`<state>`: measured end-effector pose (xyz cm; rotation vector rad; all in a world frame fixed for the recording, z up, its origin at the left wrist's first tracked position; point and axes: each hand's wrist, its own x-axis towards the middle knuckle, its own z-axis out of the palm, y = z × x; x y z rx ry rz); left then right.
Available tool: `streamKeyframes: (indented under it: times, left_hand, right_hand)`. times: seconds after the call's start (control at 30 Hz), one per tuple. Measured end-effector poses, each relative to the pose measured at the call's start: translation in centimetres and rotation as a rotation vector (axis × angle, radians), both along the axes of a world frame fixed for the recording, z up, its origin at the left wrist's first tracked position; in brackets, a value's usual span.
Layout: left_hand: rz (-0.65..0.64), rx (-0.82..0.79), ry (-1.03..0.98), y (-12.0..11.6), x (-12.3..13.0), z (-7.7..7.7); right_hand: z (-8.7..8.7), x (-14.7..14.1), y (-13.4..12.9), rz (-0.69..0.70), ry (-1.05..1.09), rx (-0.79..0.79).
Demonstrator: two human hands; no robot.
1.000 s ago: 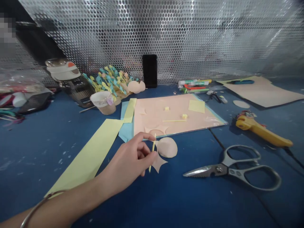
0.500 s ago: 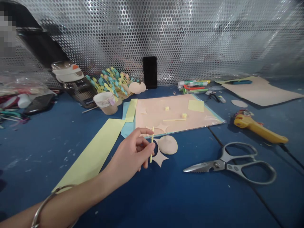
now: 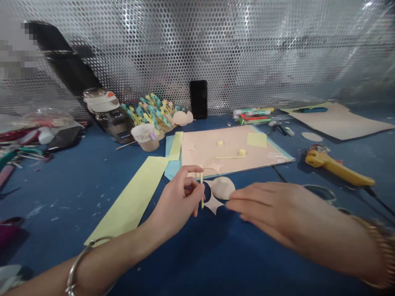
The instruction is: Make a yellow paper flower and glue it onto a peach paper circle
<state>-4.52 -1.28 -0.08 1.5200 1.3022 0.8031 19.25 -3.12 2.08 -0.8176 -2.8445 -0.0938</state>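
Between its thumb and fingers, my left hand holds a thin yellow paper stick, upright, near the middle of the view. My right hand is stretched out flat, palm down and slightly blurred, with its fingertips by a round cream piece. Nothing shows in it, though its palm is hidden. A star-shaped cut-out paper lies between the hands. Behind them, a pink sheet carries small yellow pieces and another thin yellow stick. A long yellow-green paper strip lies left of my left hand.
My right hand partly covers the scissors. A yellow glue gun lies at the right. Along the back stand a black bottle, a small cup, paper flowers and a phone; markers lie beside them.
My right hand has come into view from the right and now covers much of the scissors. My left hand still holds the stick. The view has shifted slightly to the left.
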Motion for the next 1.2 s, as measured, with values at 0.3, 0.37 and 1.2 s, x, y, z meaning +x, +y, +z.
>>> streamKeyframes:
  times: [0.3,0.37,1.2]
  left_hand:
    - [0.097,-0.015,-0.144,0.6,-0.2,0.3]
    - [0.127,0.003,-0.173,0.6,-0.2,0.5]
    - [0.133,0.083,-0.203,0.6,-0.2,0.1]
  right_hand:
    - [-1.5,-5.9,2.4,0.022,0.039,0.158]
    - [-1.1,-5.7,3.0,0.006,0.060,-0.008]
    - [-0.4,-4.9,5.3,0.033,0.083,-0.523]
